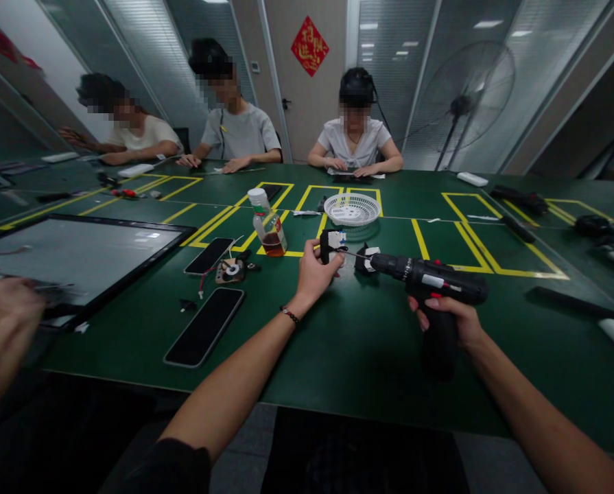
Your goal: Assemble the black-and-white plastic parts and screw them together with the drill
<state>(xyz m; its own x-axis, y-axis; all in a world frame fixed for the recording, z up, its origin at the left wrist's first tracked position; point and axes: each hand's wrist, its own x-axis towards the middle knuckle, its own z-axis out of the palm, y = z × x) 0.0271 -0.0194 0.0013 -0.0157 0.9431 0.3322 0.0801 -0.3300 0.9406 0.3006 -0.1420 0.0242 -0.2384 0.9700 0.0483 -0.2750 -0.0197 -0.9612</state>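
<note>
My left hand (314,273) holds a small black-and-white part (332,245) upright above the green table (358,384). In my right hand (453,317) is a black cordless drill (440,280), gripped by its handle and pointing left. The drill's thin bit reaches the part in my left hand; the exact contact is too small to tell. Another small black-and-white piece (367,260) lies just behind the drill's front end. A small round-centred component with wires (230,270) rests to the left of my left hand.
Two phones (204,327) lie left of my left forearm. Beyond stand a bottle with dark liquid (273,237) and a white basket (352,209). A person's hands (8,302) work at a framed panel (105,250) on the left. Three people sit across the table.
</note>
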